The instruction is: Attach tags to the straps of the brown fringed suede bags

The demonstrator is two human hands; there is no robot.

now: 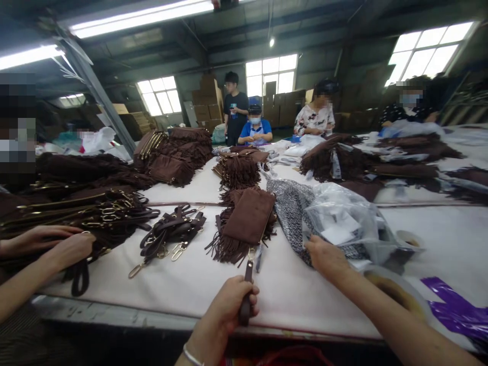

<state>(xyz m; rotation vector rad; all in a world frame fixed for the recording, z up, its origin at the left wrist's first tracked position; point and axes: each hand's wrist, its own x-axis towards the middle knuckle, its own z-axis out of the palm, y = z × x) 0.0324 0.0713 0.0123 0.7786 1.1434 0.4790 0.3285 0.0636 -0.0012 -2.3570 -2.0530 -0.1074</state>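
My left hand (pixel 233 302) is closed around the dark brown wrist strap (pixel 247 284) of a brown fringed pouch (pixel 249 216). A gold clasp (pixel 250 253) joins strap and pouch, and a small clear packet (pixel 259 257) hangs beside it. The pouch lies on a stack of fringed pieces. To the right, my right hand (pixel 328 258) pinches a small piece of clear plastic (pixel 306 234) over black-and-white patterned fabric (pixel 292 218). Whether that piece belongs to the large clear plastic bag (pixel 339 208) behind it, I cannot tell.
Loose wrist straps (pixel 171 229) with gold clasps lie left of the pouch. A co-worker's hands (pixel 72 249) handle a strap beside piled pouches (pixel 76 213) at far left. A tape roll (pixel 396 292) and purple plastic (pixel 457 307) sit at right. Several people work across the table.
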